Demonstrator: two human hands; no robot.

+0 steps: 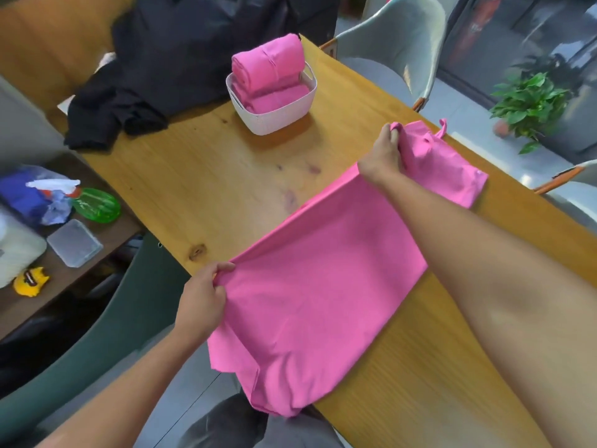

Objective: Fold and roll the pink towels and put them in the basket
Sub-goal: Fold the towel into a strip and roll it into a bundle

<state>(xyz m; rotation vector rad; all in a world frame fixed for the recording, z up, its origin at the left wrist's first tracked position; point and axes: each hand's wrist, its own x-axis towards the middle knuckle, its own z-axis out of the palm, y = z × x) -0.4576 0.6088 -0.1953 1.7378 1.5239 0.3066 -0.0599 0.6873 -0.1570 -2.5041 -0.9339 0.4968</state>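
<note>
A pink towel [316, 286] lies spread over the near corner of the wooden table [210, 176], its lower part hanging off the edge. My left hand [203, 299] pinches the towel's near left corner just off the table edge. My right hand [386, 153] grips the far corner, lifted slightly above the table. The edge between my hands is stretched taut. A white basket [277, 114] stands at the far middle of the table. It holds rolled pink towels [268, 64], one stacked on top of two others.
Black cloth [139, 85] is heaped at the table's far left. A grey chair [397, 43] stands beyond the right edge, a potted plant [529, 105] on the floor further right. A low side table at left carries a green spray bottle [95, 203] and a clear box [74, 242].
</note>
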